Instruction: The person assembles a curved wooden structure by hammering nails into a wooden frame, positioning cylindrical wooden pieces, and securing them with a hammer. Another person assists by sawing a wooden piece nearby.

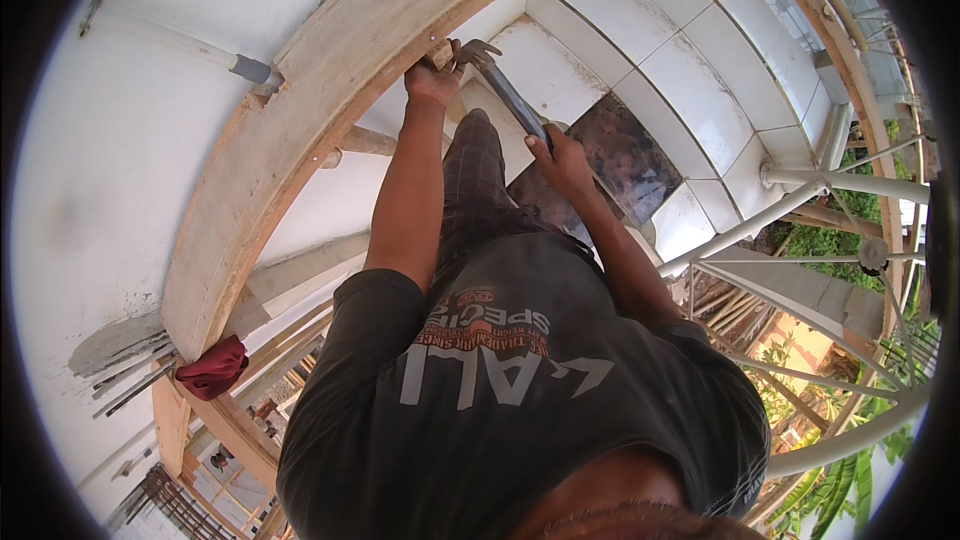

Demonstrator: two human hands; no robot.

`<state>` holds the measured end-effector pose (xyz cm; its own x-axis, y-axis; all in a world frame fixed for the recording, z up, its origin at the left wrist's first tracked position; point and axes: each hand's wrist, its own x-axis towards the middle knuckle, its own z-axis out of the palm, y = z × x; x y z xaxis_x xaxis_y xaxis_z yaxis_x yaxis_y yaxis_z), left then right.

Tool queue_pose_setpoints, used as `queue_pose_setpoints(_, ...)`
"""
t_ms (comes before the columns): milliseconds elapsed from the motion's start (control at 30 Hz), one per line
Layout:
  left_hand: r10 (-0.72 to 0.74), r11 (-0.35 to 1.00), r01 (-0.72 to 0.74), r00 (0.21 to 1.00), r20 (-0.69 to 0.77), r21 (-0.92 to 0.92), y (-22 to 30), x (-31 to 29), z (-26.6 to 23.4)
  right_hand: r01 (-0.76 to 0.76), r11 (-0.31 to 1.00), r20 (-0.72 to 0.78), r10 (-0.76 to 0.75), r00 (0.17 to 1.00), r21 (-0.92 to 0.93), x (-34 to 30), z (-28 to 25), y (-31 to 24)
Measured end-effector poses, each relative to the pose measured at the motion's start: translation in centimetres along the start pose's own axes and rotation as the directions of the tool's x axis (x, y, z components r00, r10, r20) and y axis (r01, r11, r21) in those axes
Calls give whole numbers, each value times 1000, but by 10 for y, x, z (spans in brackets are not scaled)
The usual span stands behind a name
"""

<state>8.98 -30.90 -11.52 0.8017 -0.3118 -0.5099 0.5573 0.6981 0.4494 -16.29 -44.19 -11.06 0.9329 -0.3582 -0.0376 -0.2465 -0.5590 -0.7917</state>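
Observation:
My right hand (565,162) is closed round the lower handle of a claw hammer (514,98). The hammer's metal head is raised close beside my left hand (433,86). That hand is wrapped round a short piece of wood (440,54) at the underside edge of a long wooden board (330,70). The far ends of my left fingers are partly hidden, and I cannot tell whether the hammer touches the wood.
White tiles (690,80) and dark marbled tiles (627,155) lie beyond my right hand. White metal scaffolding (760,225) stands at the right. A dark red cloth (213,368) hangs by the board's lower left end. A pipe (190,45) sticks out of the white wall.

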Motion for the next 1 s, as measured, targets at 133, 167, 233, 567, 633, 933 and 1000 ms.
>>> queue_pose_setpoints(133, -31, 900, 59, 997, -73, 432, 20, -30, -45, -127, 984, -33, 132, 991, 129, -87, -6, 73)
queue_pose_setpoints(167, -7, 839, 34, 999, -52, 544, 23, -42, -64, -232, 957, 0, 236, 972, 172, -112, -6, 91)
queue_pose_setpoints(233, 1, 757, 50, 997, -78, 652, 26, -68, -99, -510, 769, 99, 515, 852, 386, -150, -2, 123)
queue_pose_setpoints(567, -51, 521, -321, 913, 405, 791, 46, -174, -2, -953, 103, 483, 843, 235, 284, -200, 37, 273)
queue_pose_setpoints(633, -15, 449, -525, 805, 593, 723, 62, -168, 53, -963, 148, 504, 828, 246, 227, -213, 32, 280)
queue_pose_setpoints(933, -139, -522, -762, 519, 843, 384, 107, 22, 322, -928, 128, 455, 843, 288, 350, -209, 34, 269)
queue_pose_setpoints(1000, -246, -750, -633, 535, 808, 191, 106, 72, 371, -909, 82, 407, 875, 262, 410, -206, 44, 264)
